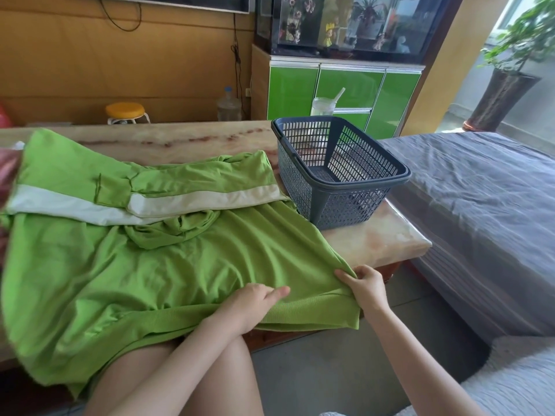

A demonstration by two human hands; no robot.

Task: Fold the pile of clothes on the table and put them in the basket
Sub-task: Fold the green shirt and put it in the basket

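Marble table [375,244] by a bed. Green sweatshirt [168,265] is spread across it, hem hanging over the near edge. Right hand [366,286] pinches the hem corner, likely to pull it taut. Left hand [255,304] lies on the hem, steadying it; grip unclear. Basket [339,178] waits just beside the sweatshirt, within reach.

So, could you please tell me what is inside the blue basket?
No clothes show inside the basket; its bare mesh floor is visible. The near wall hides part of that floor.
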